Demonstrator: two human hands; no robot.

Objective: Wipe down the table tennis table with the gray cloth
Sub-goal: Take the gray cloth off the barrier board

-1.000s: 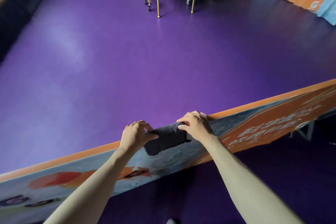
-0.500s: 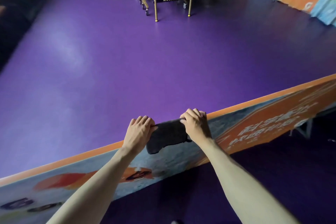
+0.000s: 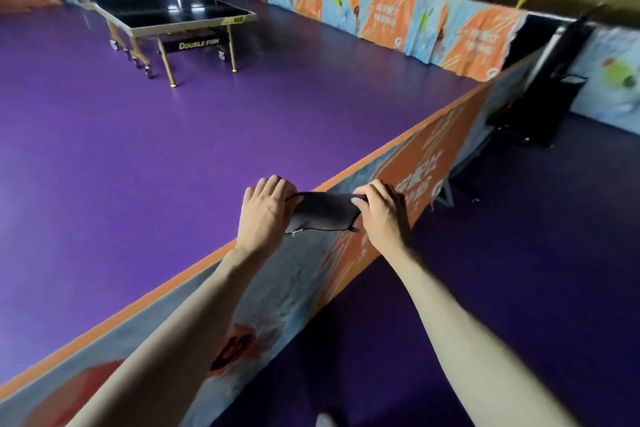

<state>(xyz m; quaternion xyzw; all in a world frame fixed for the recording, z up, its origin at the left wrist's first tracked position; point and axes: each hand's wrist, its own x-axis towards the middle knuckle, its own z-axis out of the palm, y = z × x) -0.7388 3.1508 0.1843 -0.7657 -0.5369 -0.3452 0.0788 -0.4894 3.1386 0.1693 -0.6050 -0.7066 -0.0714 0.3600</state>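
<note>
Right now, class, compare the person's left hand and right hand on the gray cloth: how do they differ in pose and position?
The left hand holds the cloth's left end with its fingers curled over the barrier's top edge; the right hand pinches the right end. The left hand shows its flat back to the camera; the right hand's knuckles are more bent. Both grip the gray cloth, draped over that barrier, far from the table tennis table.

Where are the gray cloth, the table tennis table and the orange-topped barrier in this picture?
gray cloth [image 3: 322,215], head view, middle of its draped front.
table tennis table [image 3: 162,9], head view, dark top surface.
barrier [image 3: 398,139], head view, orange top edge right of the hands.
</note>
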